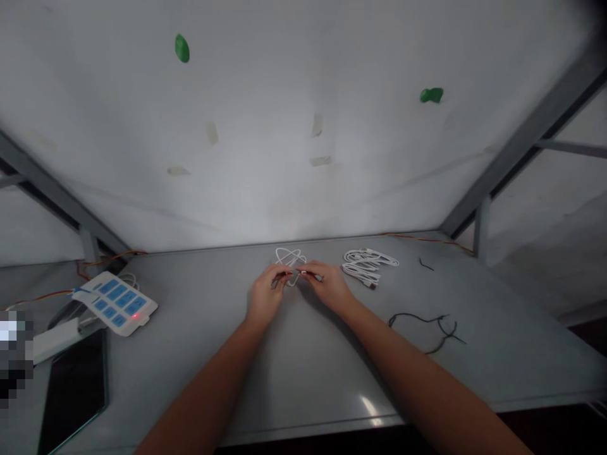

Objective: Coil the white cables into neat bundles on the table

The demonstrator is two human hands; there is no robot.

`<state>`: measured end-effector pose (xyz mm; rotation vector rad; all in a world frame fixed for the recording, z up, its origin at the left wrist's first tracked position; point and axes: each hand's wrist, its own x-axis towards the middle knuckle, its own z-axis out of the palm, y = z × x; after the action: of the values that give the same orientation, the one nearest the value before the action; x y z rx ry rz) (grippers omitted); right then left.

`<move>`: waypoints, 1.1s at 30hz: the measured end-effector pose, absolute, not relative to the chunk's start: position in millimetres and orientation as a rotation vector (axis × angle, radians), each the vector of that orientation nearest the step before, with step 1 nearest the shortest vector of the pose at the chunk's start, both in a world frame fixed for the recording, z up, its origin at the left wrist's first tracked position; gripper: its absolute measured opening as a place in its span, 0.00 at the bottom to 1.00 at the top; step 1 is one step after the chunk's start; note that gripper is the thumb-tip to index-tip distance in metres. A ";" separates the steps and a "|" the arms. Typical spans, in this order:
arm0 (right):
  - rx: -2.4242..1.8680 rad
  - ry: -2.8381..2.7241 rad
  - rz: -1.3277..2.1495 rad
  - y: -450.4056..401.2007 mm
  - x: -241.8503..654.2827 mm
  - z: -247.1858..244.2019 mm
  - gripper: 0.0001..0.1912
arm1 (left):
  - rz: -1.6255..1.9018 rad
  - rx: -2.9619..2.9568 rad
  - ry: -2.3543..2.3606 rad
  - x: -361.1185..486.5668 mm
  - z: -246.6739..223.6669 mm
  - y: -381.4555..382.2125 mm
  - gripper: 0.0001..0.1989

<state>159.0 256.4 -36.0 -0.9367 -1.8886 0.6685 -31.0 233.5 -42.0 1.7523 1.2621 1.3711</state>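
Both of my hands meet over the middle of the grey table (pixel 303 373). My left hand (pixel 266 292) is closed, its thumb and fingers pinching a thin white cable (pixel 288 253). My right hand (pixel 331 287) also pinches the cable close by, with a small white end at its fingertips. Loose loops of the cable stand out beyond and between the hands. To the right of my right hand lies a folded bundle of white cables (pixel 367 264), a plug end showing at its near side. The fingers partly hide what they grip.
A white power strip (pixel 116 302) with blue sockets and a red light sits at the left, near a dark tablet (pixel 76 388). Several black ties (pixel 446 325) lie at the right, with a short black piece (pixel 425 264) farther back. A white wall (pixel 256 126) rises behind.
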 end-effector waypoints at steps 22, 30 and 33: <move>-1.597 -1.185 0.895 276.5 222.5 -28.7 0.11 | 1.400 1.348 2.313 -118.3 -42.1 270.0 0.10; -1.509 -1.360 1.447 257.3 159.0 -33.2 0.06 | 0.815 2.015 2.071 -43.2 -65.3 258.5 0.16; -1.365 -1.335 1.581 250.8 146.3 -30.5 0.05 | 0.884 2.119 1.800 -18.9 -67.2 247.0 0.14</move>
<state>146.3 250.8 -30.5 -1.3655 -1.3350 1.5814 -18.9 247.0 -67.2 2.1187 1.8000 0.8844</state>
